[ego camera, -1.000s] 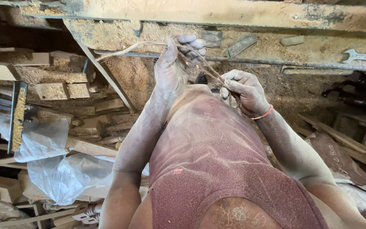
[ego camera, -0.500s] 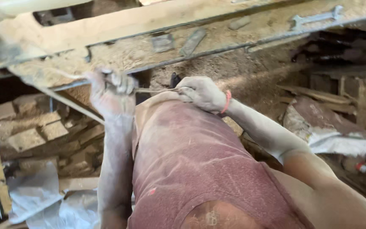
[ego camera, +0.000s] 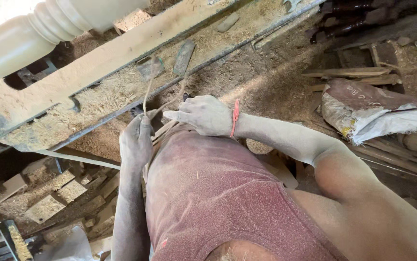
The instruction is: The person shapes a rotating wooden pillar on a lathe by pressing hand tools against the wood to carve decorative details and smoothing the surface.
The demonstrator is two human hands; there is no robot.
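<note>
Dust-coated hands work a thin cord beside a sawdust-covered lathe bed.

At far left a pale turned wooden post [ego camera: 49, 29] lies above the lathe bed [ego camera: 121, 72]. The left hand [ego camera: 136, 140] is closed around a thin cord [ego camera: 146, 94], which rises from its thumb side toward the bed. Just right, the right hand [ego camera: 203, 115], a red thread at its wrist, has fingers curled together over the cord's near end. A torn sack [ego camera: 368, 108] lies far right.
</note>
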